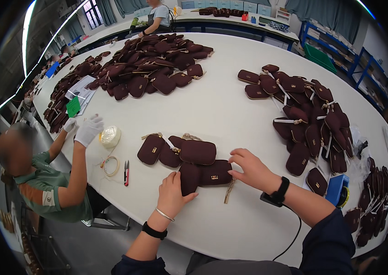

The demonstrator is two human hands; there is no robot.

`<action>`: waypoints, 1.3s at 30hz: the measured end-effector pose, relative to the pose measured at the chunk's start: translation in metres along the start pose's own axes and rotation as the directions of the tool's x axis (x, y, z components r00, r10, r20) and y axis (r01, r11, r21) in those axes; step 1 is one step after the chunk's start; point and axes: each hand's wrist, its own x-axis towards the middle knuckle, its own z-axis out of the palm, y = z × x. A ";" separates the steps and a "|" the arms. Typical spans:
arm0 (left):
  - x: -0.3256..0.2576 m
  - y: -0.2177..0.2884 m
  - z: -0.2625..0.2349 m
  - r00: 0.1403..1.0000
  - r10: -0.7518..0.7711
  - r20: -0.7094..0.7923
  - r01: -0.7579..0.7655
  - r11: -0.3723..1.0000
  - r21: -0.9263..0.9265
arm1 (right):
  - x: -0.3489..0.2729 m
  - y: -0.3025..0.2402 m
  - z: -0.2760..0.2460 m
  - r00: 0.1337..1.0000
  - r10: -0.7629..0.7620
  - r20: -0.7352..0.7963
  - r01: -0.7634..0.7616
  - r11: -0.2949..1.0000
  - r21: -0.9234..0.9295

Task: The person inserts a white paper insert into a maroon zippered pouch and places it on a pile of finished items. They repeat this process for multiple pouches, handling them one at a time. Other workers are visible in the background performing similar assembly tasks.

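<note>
In front of me on the white table lie several dark maroon zip pouches, two of them at my hands. My left hand (174, 195) rests against the near left pouch (189, 178), its fingers stretched and its thumb spread out. Beside it lies a wider pouch (216, 173) with small gold lettering and a braided cord (228, 192) hanging toward me. My right hand (251, 169) is at that pouch's right end, thumb and fingers apart and touching its edge. Just beyond, another pouch (198, 152) lies flat, overlapping a pouch (170, 153) with a white strip. A further pouch (150, 150) sits at the left.
Big pouch heaps (157, 64) lie far left; another heap (313, 114) with white strips is at right. On the left, a gloved co-worker (51, 178) sits near a tape roll (110, 136) and red-handled scissors (126, 173). A blue tape dispenser (337, 189) stands right.
</note>
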 end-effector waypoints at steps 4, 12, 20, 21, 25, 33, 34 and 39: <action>0.001 0.004 -0.001 0.999 -0.046 0.015 0.045 0.999 0.017 | 0.053 0.015 0.038 1.000 -0.015 -0.007 0.014 0.999 -0.038; 0.007 0.002 -0.004 0.988 -0.103 0.111 0.106 0.994 -0.025 | 0.103 0.013 0.057 0.976 -0.006 0.219 0.045 0.983 -0.175; 0.016 -0.004 -0.019 0.968 -0.175 0.179 0.196 0.975 -0.109 | 0.105 0.032 0.026 0.999 0.034 0.005 -0.031 0.959 -0.283; 0.014 -0.008 -0.019 0.961 -0.194 0.197 0.223 0.965 -0.135 | 0.103 0.045 0.015 0.996 0.057 -0.070 -0.074 0.955 -0.287; 0.027 -0.009 -0.031 0.893 -0.277 0.354 0.410 0.823 -0.392 | 0.072 0.105 -0.010 0.927 0.304 -0.221 -0.373 0.815 -0.443; 0.083 0.012 -0.070 0.862 -0.308 0.404 0.506 0.464 -0.727 | -0.004 0.081 -0.041 0.951 0.280 -0.127 -0.306 0.813 -0.495; 0.097 0.020 -0.069 0.874 -0.286 0.393 0.485 0.449 -0.751 | -0.019 0.072 -0.051 0.955 0.284 -0.090 -0.292 0.835 -0.467; 0.172 0.051 -0.029 0.876 -0.352 0.329 0.473 0.496 -0.728 | -0.094 0.036 -0.085 0.954 0.293 0.063 -0.251 0.895 -0.370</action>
